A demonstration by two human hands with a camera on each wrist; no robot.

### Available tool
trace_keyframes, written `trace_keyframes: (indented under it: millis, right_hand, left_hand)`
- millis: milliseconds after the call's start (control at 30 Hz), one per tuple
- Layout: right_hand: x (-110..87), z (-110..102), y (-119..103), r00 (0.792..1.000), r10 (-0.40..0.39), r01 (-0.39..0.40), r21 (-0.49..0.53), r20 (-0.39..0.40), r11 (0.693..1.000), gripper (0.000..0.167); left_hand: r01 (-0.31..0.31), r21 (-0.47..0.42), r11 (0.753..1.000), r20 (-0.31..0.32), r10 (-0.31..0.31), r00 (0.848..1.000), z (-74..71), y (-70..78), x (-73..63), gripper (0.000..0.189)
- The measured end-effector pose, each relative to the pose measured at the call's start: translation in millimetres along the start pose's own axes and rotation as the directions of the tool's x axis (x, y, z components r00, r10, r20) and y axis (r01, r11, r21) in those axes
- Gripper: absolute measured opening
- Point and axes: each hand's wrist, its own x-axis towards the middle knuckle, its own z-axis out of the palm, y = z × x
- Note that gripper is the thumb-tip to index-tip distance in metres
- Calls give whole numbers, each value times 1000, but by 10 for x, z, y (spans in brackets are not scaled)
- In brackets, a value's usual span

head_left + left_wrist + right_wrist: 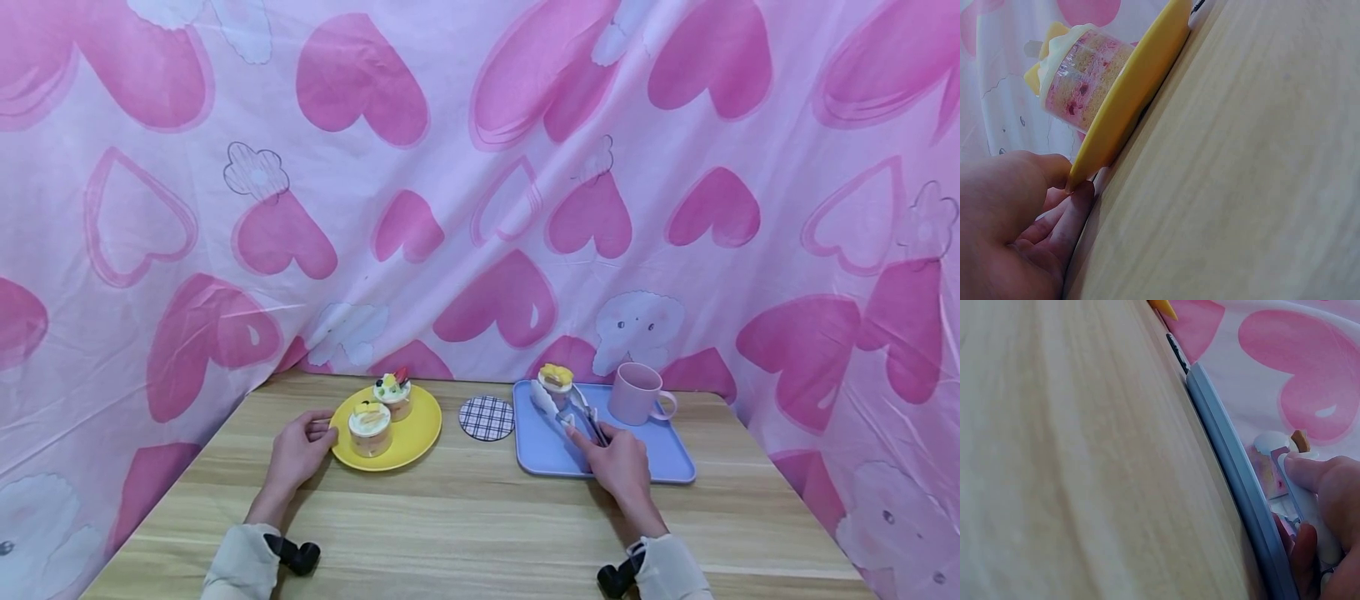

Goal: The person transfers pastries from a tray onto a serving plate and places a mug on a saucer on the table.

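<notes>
My left hand (296,450) pinches the left rim of a yellow plate (425,425), thumb above and fingers below in the left wrist view. Two clear cups of layered cake stand on it: a front one (370,433) with yellow topping and a back one (397,400) with red and green topping. My right hand (618,467) holds white-tipped tongs (546,402) over the blue tray (652,462). Between the tong arms stands a third cake cup (556,382), topped with yellow; whether the tips touch it I cannot tell. The right wrist view shows the tongs (1300,494) partly hidden by fingers.
A pink mug (633,398) stands on the tray's right side, handle to the right. Between plate and tray lies a round checked coaster (486,418). Pink heart-patterned cloth (495,300) hangs behind and beside the wooden table (450,525).
</notes>
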Motion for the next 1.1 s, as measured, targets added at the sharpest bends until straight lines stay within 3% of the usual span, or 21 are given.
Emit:
trace_keyframes:
  millis: [267,1100]
  right_hand:
    - [14,6,0,1000,-1,1,-6,-5,1000,88]
    - [-99,161,-157,999,-52,52,26,-4,998,97]
  left_hand:
    - [21,-10,1000,7,-21,1000,20,0,22,44]
    - [-6,-3,1000,5,6,1000,15,-37,20,43]
